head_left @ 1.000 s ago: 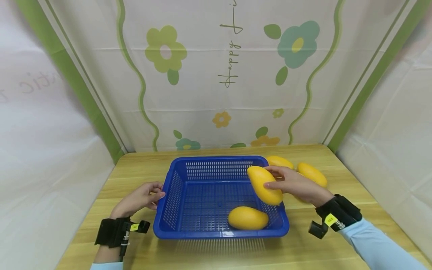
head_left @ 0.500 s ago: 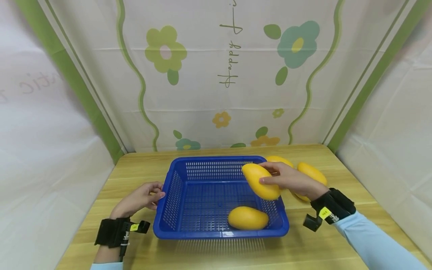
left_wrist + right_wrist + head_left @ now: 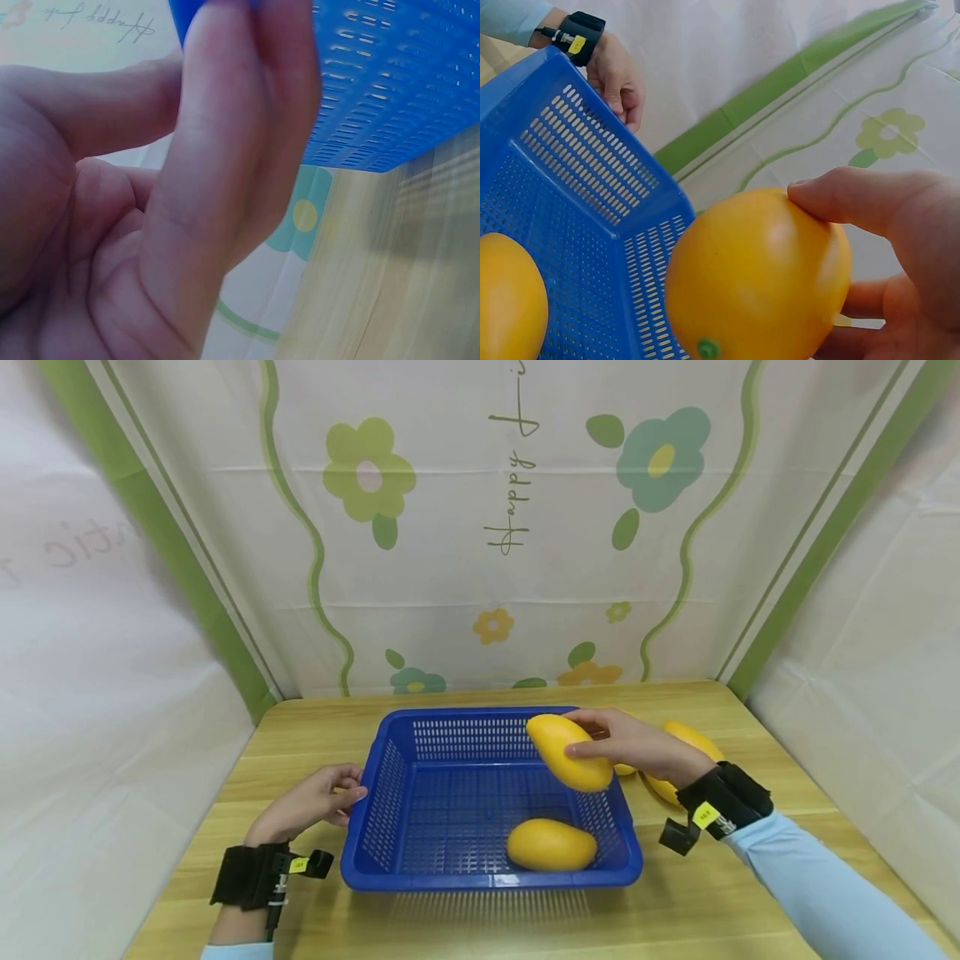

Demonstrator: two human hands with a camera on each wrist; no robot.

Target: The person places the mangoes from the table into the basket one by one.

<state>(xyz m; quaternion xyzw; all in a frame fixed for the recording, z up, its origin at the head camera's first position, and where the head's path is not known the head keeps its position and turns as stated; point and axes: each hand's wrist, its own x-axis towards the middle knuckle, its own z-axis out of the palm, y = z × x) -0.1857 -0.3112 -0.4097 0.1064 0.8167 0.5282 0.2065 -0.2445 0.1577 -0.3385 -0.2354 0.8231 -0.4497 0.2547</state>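
My right hand [image 3: 637, 747] grips a yellow mango [image 3: 567, 756], thumb on the near side and fingers behind. That mango is tilted above the back right part of a blue plastic basket [image 3: 420, 882]. A green stem spot shows on the held mango [image 3: 757, 277] in the right wrist view. Inside the basket, a second mango [image 3: 552, 845] lies at the front right. My left hand [image 3: 318, 797] pinches the basket's left rim between thumb and curled fingers. From the left wrist, those fingers [image 3: 210, 127] cover part of the perforated wall [image 3: 375, 82].
Several more mangoes lie on the wooden table [image 3: 712, 893] right of the basket, partly hidden by my right hand and forearm; one mango [image 3: 692, 739] shows behind the wrist. A white flowered cloth [image 3: 450, 552] encloses the table at the back and sides.
My right hand has carried the gripped mango left and slightly toward the back, farther over the basket. My left hand, the basket and the mango inside it have stayed put.
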